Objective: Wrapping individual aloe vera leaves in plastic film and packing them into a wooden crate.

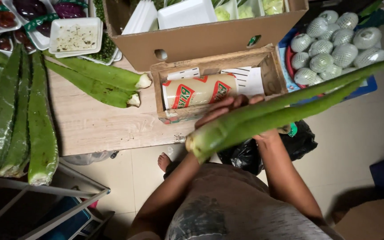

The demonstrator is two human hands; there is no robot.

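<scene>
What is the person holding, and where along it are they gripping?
Two long aloe leaves, held together near their thick cut ends. The left hand wraps over them; the right hand supports from beneath, mostly hidden.

Person wears a grey-brown short-sleeve shirt [227,195] w/ a faded grey print patch low on the front. Arms bare, no watch/rings seen. One bare foot [164,161] shows just left of the shirt.

aloe leaves [290,106] green | wooden box [270,66] brown | roll [198,91] tan, red-green print | netted fruit [334,49] white-green
</scene>
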